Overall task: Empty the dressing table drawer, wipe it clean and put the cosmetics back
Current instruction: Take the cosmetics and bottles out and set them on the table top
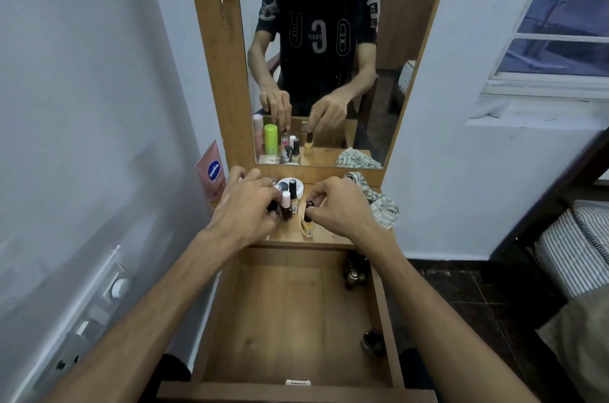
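Observation:
The wooden drawer (296, 330) stands pulled out below the dressing table top (326, 236), with small dark bottles (356, 270) along its right side. On the top, my right hand (339, 204) pinches the black cap of a yellow nail polish bottle (308, 226). My left hand (245, 204) closes on a small dark bottle (273, 205) next to a pink-capped bottle (286, 204), a black-capped bottle (293, 190) and a round white compact (290, 186). A striped cloth (375, 201) lies at the top's right.
A mirror (316, 49) rises behind the top and reflects a person and a green bottle. A pink Vaseline tube (213, 171) leans at the left wall. A switch panel (108, 290) is on the left wall, a striped mattress (573, 254) at right.

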`<control>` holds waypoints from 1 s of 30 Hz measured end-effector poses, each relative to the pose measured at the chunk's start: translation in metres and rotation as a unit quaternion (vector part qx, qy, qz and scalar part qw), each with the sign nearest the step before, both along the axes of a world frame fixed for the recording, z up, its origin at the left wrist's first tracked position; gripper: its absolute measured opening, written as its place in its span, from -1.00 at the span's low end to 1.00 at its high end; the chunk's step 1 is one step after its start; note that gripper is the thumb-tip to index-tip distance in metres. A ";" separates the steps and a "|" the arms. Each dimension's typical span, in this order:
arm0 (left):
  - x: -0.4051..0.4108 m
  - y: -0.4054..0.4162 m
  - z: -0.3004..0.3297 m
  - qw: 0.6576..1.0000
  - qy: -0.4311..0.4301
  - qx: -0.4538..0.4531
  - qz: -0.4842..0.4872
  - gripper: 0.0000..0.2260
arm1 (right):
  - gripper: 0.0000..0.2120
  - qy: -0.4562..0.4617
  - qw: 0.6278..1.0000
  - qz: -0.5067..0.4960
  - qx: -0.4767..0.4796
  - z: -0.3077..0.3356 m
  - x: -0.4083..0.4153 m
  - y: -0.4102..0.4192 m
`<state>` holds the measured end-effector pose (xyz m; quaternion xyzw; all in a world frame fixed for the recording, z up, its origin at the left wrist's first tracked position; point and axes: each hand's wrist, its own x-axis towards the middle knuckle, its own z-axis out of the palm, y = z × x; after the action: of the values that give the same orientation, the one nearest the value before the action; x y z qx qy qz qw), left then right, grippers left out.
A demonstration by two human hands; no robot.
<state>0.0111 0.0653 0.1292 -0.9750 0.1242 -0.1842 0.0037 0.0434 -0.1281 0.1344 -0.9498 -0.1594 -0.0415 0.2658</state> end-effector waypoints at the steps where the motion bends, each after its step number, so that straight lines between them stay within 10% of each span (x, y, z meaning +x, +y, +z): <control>1: 0.002 -0.001 0.001 1.000 -0.001 0.011 0.001 -0.81 | -0.80 -0.001 1.000 0.002 -0.005 0.001 0.003 0.003; 23: 0.012 -0.005 -0.010 0.999 -0.021 0.048 0.000 -0.82 | -0.62 0.005 1.000 0.014 0.007 -0.006 0.025 0.013; 30: -0.011 -0.016 -0.026 0.992 -0.096 -0.068 -0.052 -0.87 | -0.87 -0.006 1.000 -0.012 0.027 -0.021 -0.004 -0.033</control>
<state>0.0004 0.0496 0.1030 -0.9430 0.1612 -0.2849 -0.0604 0.0394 -0.1613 0.1131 -0.9440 -0.1485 -0.0546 0.2895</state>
